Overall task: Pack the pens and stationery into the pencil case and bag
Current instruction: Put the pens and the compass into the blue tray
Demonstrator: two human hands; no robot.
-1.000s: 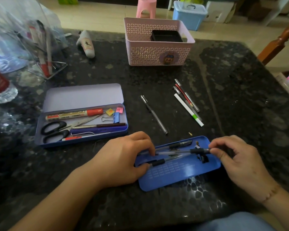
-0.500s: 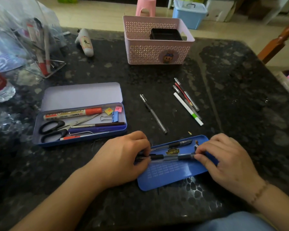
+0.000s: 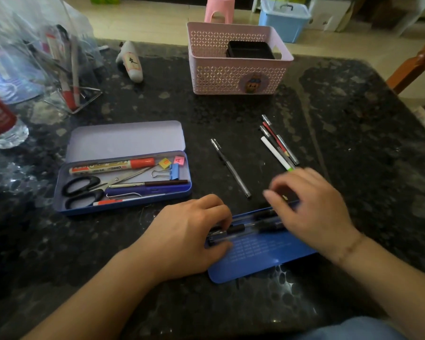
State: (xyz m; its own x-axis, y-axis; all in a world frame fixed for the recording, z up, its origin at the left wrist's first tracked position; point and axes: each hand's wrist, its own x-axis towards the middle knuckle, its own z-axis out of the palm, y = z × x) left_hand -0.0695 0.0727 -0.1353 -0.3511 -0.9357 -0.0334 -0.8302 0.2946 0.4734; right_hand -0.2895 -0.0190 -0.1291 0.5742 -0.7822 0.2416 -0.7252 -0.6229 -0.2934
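On the table (image 3: 353,119), the open pencil case (image 3: 123,168) already held a marker, scissors and clips. Right of it, a blue tray (image 3: 260,258) carried pens pinned by the left hand (image 3: 189,236); the right hand (image 3: 312,207) hovered blurred, slack, grasping nothing. Beyond the tray, a lone pen (image 3: 231,169) and a pen cluster (image 3: 279,143) remained unpacked.

My left hand (image 3: 189,231) is palm down, fingers curled, thumb tucked under at the tips; my right hand (image 3: 312,207) hovers blurred, fingers loose and spread, wrist bent inward; both forearms angle in.
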